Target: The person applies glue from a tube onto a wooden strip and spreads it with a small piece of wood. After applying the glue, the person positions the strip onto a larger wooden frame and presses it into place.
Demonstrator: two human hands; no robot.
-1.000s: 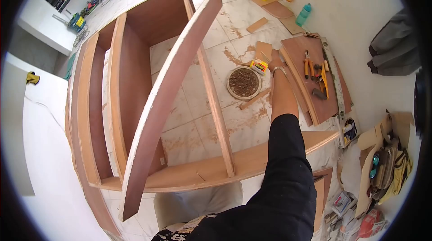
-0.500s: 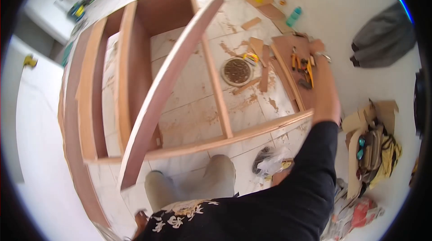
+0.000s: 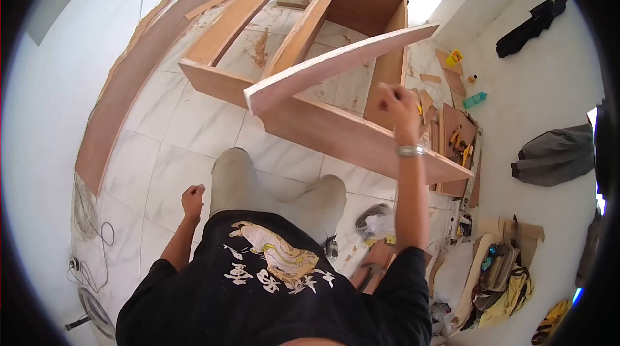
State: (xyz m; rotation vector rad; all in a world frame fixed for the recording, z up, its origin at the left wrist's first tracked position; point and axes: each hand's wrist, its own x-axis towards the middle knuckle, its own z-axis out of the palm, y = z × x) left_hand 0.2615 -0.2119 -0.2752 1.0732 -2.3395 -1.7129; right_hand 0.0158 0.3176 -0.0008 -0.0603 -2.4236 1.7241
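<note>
Marble floor; plank (image 3: 336,68) lengthwise toward far-right wall, right hand (image 3: 398,104) near.

Head view, steeply down over floor (image 3: 194,126)

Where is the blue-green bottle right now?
In the head view, the blue-green bottle lies on the white floor at the right, beside the wood scraps, just past the cabinet frame and beyond the raised right hand.
</note>
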